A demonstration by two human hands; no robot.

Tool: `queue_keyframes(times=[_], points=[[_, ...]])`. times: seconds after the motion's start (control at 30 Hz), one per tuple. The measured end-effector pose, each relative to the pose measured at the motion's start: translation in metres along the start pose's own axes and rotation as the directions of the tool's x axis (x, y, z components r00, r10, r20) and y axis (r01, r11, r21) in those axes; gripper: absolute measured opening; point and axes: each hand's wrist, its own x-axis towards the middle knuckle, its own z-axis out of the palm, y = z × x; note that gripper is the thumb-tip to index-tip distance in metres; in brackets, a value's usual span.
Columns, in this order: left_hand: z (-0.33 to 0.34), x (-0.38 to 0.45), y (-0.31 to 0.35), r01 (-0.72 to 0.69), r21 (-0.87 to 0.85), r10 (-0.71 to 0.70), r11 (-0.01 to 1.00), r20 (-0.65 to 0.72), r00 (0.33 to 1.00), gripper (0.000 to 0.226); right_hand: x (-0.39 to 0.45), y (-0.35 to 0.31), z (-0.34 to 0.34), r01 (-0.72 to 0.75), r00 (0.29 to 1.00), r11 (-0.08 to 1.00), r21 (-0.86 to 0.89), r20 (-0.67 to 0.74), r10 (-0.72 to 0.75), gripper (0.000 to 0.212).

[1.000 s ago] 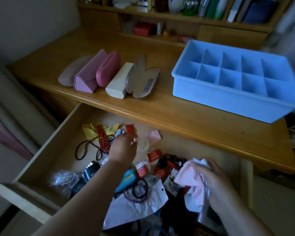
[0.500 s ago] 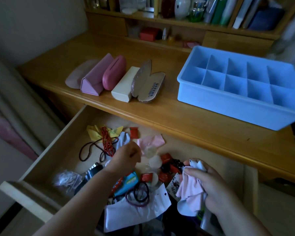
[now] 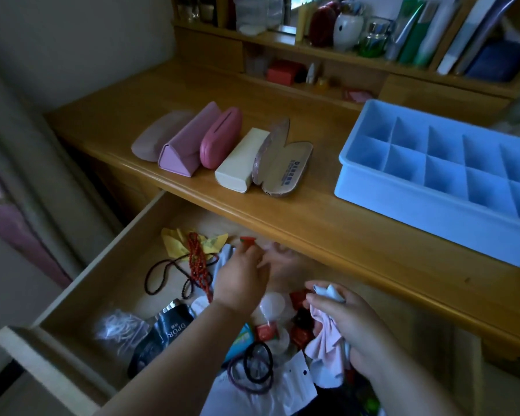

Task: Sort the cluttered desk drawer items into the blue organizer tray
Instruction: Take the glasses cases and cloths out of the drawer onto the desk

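The blue organizer tray stands on the desk at the right, its compartments bare. Below it the open drawer holds mixed clutter. My left hand reaches to the drawer's back, fingers curled at the edge of a blurred pink cloth, beside a small red packet. My right hand grips a bunch of pink and white cloths above the drawer's right side.
Several glasses cases lie in a row on the desk at the left. The drawer also holds yellow paper, a red bead string, dark cords, hair ties, a black pouch and red packets.
My left hand has moved from the drawer's middle toward its back, onto the pink cloth. My right hand keeps its bunched cloths and has barely shifted. The view tilted upward.
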Motion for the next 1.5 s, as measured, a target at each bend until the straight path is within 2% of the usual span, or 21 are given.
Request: queue_keyframes(times=[0.07, 0.17, 0.2, 0.27, 0.33, 0.4, 0.47, 0.57, 0.67, 0.73, 0.83, 0.93, 1.0, 1.07, 1.13, 1.17, 1.23, 1.33, 1.4, 1.47, 1.5], points=[[-0.014, -0.017, 0.012, -0.156, -0.095, 0.149, 0.983, -0.076, 0.986, 0.012, 0.008, -0.001, 0.012, -0.015, 1.000, 0.998, 0.060, 0.019, 0.014, 0.030], [-0.026, -0.048, 0.026, -0.370, -0.236, 0.399, 0.898, 0.089, 0.912, 0.020, 0.015, 0.001, 0.027, -0.080, 0.996, 0.968, 0.237, 0.067, 0.065, 0.029], [-0.028, -0.052, 0.023, -0.337, -0.284, 0.379, 0.898, 0.108, 0.919, 0.021, 0.017, 0.003, 0.028, -0.083, 0.996, 0.971, 0.226, 0.032, 0.077, 0.022], [-0.033, -0.044, 0.005, -0.138, -0.302, 0.146, 0.943, 0.003, 0.989, 0.020, 0.023, 0.009, 0.028, -0.069, 0.995, 0.990, 0.121, -0.065, 0.077, 0.019], [-0.036, -0.022, -0.022, 0.066, -0.161, -0.079, 0.985, -0.078, 0.994, 0.023, 0.025, 0.011, 0.027, -0.055, 0.993, 0.996, 0.064, -0.098, 0.061, 0.017], [-0.034, 0.001, -0.044, 0.228, 0.007, -0.228, 0.974, -0.013, 0.974, 0.025, 0.023, 0.010, 0.027, -0.043, 0.993, 0.999, 0.005, -0.113, 0.043, 0.020], [-0.027, 0.016, -0.053, 0.299, 0.131, -0.309, 0.945, 0.069, 0.948, 0.028, 0.020, 0.009, 0.029, -0.039, 0.996, 0.999, -0.036, -0.076, 0.036, 0.024], [-0.014, 0.022, -0.059, 0.307, 0.244, -0.334, 0.920, 0.075, 0.940, 0.033, 0.020, 0.008, 0.032, 0.000, 0.999, 0.995, -0.101, -0.038, -0.004, 0.026], [-0.021, 0.024, -0.056, 0.327, 0.139, -0.337, 0.935, 0.057, 0.940, 0.019, 0.022, 0.007, 0.031, -0.008, 0.998, 0.992, -0.127, -0.059, 0.001, 0.023], [-0.029, 0.017, -0.050, 0.220, -0.102, -0.224, 0.970, -0.029, 0.974, 0.010, 0.025, 0.007, 0.030, -0.040, 0.995, 0.996, -0.083, -0.089, 0.032, 0.019], [-0.043, -0.011, -0.016, -0.136, -0.304, 0.091, 0.943, -0.159, 0.983, 0.011, 0.027, 0.004, 0.040, -0.025, 0.999, 0.997, 0.069, -0.026, 0.027, 0.014], [-0.039, -0.035, 0.010, -0.398, -0.359, 0.427, 0.844, 0.002, 0.904, 0.008, 0.027, 0.004, 0.049, -0.159, 0.978, 0.954, 0.253, 0.176, 0.117, 0.036], [-0.038, -0.031, 0.008, -0.220, -0.462, 0.298, 0.859, 0.102, 0.949, 0.016, 0.026, 0.007, 0.048, -0.201, 0.965, 0.950, 0.241, 0.217, 0.149, 0.041], [-0.035, -0.009, -0.013, -0.025, -0.450, 0.017, 0.893, -0.021, 1.000, 0.015, 0.026, 0.012, 0.041, -0.145, 0.986, 0.959, 0.245, 0.117, 0.119, 0.023], [-0.036, 0.019, -0.039, 0.066, -0.214, -0.099, 0.975, -0.150, 0.984, 0.014, 0.024, 0.013, 0.036, -0.081, 0.997, 0.955, 0.285, 0.036, 0.074, 0.009], [-0.034, 0.031, -0.051, 0.109, -0.080, -0.120, 0.991, -0.147, 0.982, 0.026, 0.022, 0.014, 0.034, -0.066, 0.998, 0.956, 0.286, 0.029, 0.060, 0.011], [-0.029, 0.050, -0.070, 0.175, 0.207, -0.169, 0.963, -0.049, 0.984, 0.047, 0.019, 0.014, 0.030, -0.072, 0.997, 0.960, 0.271, 0.031, 0.066, 0.015], [-0.029, 0.061, -0.075, 0.141, 0.449, -0.147, 0.882, -0.022, 0.989, 0.035, 0.015, 0.011, 0.023, -0.072, 0.997, 0.964, 0.256, -0.010, 0.077, 0.012], [-0.040, 0.062, -0.065, 0.124, 0.349, -0.084, 0.929, -0.127, 0.988, 0.021, 0.013, 0.008, 0.017, -0.066, 0.996, 0.960, 0.273, -0.047, 0.081, 0.012], [-0.054, 0.053, -0.051, 0.124, -0.002, -0.122, 0.992, -0.198, 0.973, 0.008, 0.011, 0.005, 0.011, -0.084, 0.994, 0.945, 0.315, -0.042, 0.102, 0.009], [-0.062, 0.046, -0.042, 0.119, -0.185, -0.154, 0.976, -0.188, 0.970, 0.003, 0.009, 0.005, 0.009, -0.100, 0.993, 0.938, 0.332, -0.026, 0.115, 0.010]])
